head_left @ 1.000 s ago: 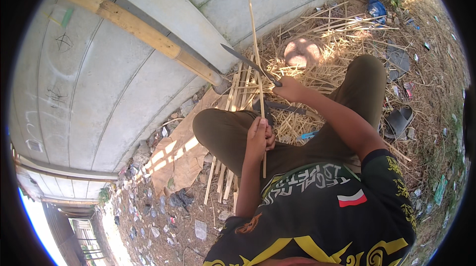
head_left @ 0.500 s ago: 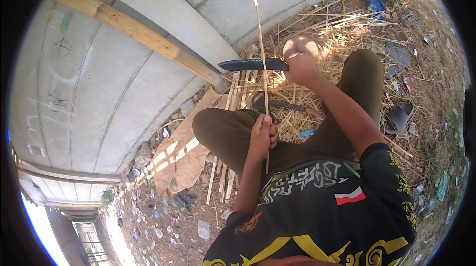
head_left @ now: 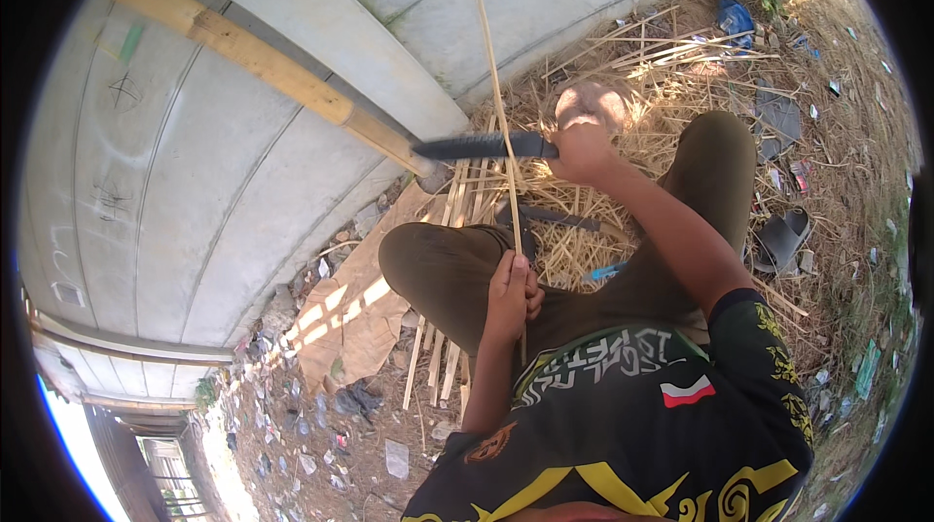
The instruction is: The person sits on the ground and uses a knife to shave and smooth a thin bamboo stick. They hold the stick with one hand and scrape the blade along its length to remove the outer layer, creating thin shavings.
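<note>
My left hand (head_left: 513,295) is closed around the lower part of a long, thin bamboo strip (head_left: 494,74), which rises away from me and leans slightly left. In my right hand (head_left: 584,154) is the handle of a large dark-bladed knife (head_left: 462,146), its tip pointing left. The blade crosses the strip well above my left hand and appears to meet it; the exact contact is hard to make out. Between my bent legs, a second knife (head_left: 564,219) lies on a heap of pale shavings (head_left: 559,254).
Several split bamboo strips (head_left: 438,366) lie beside my left knee, near brown cardboard (head_left: 355,318). A concrete wall (head_left: 574,6) and a bamboo pole (head_left: 263,55) stand ahead and left. A rounded brown block (head_left: 593,104) sits behind my right hand; a dark sandal (head_left: 781,238) lies right.
The knife has shifted left and slightly nearer to me along the strip. The strip's far end has swung left, and my left hand has come a little lower.
</note>
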A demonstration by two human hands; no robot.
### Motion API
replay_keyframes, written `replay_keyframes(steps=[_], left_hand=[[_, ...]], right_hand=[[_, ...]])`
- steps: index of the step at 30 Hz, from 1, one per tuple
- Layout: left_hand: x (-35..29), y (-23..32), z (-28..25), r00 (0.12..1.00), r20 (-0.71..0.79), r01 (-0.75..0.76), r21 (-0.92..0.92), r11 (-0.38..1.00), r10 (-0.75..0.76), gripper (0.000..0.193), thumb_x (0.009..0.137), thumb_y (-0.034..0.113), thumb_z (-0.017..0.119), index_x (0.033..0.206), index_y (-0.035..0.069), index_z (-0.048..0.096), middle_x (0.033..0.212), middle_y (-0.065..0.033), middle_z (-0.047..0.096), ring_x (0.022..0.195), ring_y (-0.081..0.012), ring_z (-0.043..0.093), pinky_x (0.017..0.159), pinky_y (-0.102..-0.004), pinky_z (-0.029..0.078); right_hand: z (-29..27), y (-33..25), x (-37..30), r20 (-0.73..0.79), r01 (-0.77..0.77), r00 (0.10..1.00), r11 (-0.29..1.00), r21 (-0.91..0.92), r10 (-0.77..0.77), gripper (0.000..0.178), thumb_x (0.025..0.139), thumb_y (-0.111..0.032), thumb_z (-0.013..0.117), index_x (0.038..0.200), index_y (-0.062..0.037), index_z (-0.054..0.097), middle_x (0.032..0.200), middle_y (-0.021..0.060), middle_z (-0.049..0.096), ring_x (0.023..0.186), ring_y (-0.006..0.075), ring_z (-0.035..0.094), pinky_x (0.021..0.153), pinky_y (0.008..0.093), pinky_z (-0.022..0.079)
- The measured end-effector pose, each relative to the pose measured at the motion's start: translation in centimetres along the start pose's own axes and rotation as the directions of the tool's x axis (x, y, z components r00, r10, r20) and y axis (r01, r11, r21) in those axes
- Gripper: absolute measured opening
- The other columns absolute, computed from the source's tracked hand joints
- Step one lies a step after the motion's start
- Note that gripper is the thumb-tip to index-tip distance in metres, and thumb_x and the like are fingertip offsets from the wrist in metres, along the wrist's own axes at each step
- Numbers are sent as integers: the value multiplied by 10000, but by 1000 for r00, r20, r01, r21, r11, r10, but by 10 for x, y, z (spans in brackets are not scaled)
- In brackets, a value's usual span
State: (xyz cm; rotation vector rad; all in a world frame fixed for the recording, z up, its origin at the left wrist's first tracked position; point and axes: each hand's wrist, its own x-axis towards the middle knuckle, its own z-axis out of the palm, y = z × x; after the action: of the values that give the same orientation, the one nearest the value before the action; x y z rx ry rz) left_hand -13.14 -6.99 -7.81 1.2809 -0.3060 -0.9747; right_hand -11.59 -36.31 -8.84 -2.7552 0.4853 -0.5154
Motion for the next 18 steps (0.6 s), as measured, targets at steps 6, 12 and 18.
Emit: replay_keyframes(steps=[6,12,18], left_hand=[[-24,0,-7,998,-41,45,-54,998,-48,279,1143,372,458,948,174,425,644,62,275,448,-28,215,373,-222,151],[-32,2,-14,998,-17,51,-122,991,-54,261,1145,364,451,963,178,425,644,63,265,453,-24,208,377,-218,150],[-50,6,7,988,-10,155,-97,983,-157,266,1151,361,431,959,178,419,635,64,253,460,-27,212,389,-223,152]], right_hand=[[-4,-25,-9,266,-92,963,981,169,45,295,768,-319,726,817,-30,762,742,175,720,755,341,750,706,462,602],[7,-45,-35,349,-75,935,925,373,-64,310,773,-324,703,828,-23,759,750,180,720,744,355,745,700,473,589],[-5,-7,5,120,-121,986,992,28,117,274,769,-311,709,832,-49,764,756,154,728,760,366,744,701,468,595]])
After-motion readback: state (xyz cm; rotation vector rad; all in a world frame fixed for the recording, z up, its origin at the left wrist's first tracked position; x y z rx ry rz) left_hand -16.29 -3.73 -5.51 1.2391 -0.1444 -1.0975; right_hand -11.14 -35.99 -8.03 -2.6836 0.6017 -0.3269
